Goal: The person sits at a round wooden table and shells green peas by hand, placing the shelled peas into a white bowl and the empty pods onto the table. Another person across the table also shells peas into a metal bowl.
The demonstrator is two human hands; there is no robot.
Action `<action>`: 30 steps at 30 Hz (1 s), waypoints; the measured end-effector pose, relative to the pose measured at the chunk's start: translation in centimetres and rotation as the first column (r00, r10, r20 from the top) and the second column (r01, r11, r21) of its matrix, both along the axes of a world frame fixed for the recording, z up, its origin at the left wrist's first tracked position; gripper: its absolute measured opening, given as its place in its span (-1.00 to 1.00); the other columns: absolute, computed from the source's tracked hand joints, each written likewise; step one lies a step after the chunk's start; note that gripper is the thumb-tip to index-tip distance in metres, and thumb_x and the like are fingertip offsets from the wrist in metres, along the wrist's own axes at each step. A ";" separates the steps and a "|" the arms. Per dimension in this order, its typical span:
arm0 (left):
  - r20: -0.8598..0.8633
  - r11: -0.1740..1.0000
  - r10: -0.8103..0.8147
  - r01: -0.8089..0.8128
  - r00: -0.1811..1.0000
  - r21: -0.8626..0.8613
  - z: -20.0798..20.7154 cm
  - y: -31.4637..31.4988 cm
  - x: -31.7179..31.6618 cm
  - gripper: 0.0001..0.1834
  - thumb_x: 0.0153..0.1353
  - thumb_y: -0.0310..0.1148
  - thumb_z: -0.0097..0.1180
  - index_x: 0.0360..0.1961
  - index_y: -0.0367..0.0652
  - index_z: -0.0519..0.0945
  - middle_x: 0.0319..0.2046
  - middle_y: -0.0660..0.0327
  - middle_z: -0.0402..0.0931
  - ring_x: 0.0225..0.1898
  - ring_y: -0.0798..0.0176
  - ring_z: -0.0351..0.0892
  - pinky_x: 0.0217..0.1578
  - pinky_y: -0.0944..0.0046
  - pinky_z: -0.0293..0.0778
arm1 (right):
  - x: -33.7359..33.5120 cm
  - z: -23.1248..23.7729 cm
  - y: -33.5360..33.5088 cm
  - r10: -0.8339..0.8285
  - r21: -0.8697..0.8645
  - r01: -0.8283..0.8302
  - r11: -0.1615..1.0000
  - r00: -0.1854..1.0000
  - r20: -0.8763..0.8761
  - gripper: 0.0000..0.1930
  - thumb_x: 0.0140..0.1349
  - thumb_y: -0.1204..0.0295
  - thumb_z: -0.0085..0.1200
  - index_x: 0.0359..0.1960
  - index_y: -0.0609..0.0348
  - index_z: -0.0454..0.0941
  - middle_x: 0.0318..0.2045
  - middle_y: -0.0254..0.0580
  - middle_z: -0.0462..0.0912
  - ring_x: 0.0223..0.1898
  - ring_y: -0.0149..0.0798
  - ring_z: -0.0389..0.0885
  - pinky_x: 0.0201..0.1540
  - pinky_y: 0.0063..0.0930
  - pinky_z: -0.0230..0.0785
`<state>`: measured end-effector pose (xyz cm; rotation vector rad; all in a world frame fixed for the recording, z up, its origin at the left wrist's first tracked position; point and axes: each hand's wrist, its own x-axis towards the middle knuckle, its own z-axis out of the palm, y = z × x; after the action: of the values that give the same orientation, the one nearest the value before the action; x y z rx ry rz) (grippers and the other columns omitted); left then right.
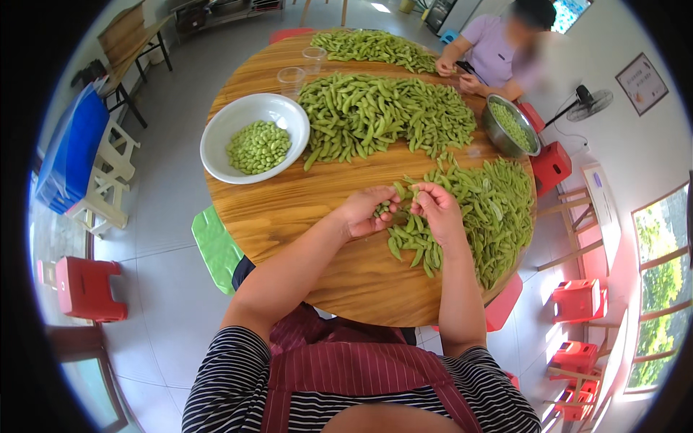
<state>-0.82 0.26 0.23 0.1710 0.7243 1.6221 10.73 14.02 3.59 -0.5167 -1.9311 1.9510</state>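
Peering down past a maroon pinstriped apron (361, 372) and black-and-white striped sleeves (229, 375), I have both bare forearms reaching out over the round wooden worktop (289, 216). My left hand (368, 209) is narrow, its thumb and forefinger pinching a green pod (401, 190), with more green pieces tucked in its curled fingers; I can't tell whether those are beans or pods. My right hand (438, 208) is narrow too, thumb and fingertips drawn together at the pod's right side, so the pod sits between the two hands, over the worktop. I can't make out whether it is split. Beneath and beside my right hand spreads a loose heap of pods (494, 216), reaching the worktop's right edge. Beyond my left hand stands a white bowl (216, 148) with bright green beans (258, 146) in it. Just beside that bowl, a thick central mound of pods (375, 115) begins, and at its right end a metal bowl (497, 139) holds more beans. Past the white bowl are two clear cups (291, 79), then a far pile of pods (372, 49). Across from me, a co-worker (494, 50) in a pale purple top has both hands raised close together.
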 end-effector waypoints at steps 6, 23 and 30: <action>-0.142 0.999 -0.029 0.025 0.989 -0.030 0.4 0.0 0.6 -0.84 0.23 -0.26 -0.04 -0.37 -0.12 0.41 -0.53 0.32 0.34 -0.67 0.48 0.18 -0.72 0.54 0.07 | 0.2 0.6 0.5 0.166 0.168 -0.203 0.965 0.964 0.209 -0.86 0.11 0.47 0.06 -0.33 0.28 0.50 -0.56 -0.39 0.49 -0.59 -0.57 0.38 -0.56 -0.69 0.24; -0.670 0.984 0.026 -0.135 0.742 -0.112 0.3 0.5 1.7 -0.91 0.21 -0.37 0.00 -0.38 -0.14 0.46 -0.63 0.41 0.31 -0.65 0.57 0.16 -0.67 0.58 0.09 | 0.4 0.5 0.2 0.086 -0.017 -0.085 0.996 0.980 0.181 -0.79 0.11 0.42 0.05 -0.32 0.37 0.50 -0.57 -0.27 0.54 -0.57 -0.50 0.48 -0.52 -0.65 0.39; -0.857 0.991 0.002 -0.118 0.516 -0.069 -0.2 0.2 1.5 -0.87 0.23 -0.34 -0.03 -0.38 -0.16 0.47 -0.62 0.45 0.30 -0.59 0.57 0.17 -0.57 0.56 0.15 | 0.4 -0.2 0.2 0.105 0.074 -0.122 0.990 0.973 0.207 -0.85 0.11 0.47 0.00 -0.39 0.35 0.48 -0.61 -0.31 0.50 -0.63 -0.53 0.42 -0.58 -0.66 0.31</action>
<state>0.71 0.45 0.01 0.9334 1.6087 1.4904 11.11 14.17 3.34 -0.6145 -2.2043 1.9383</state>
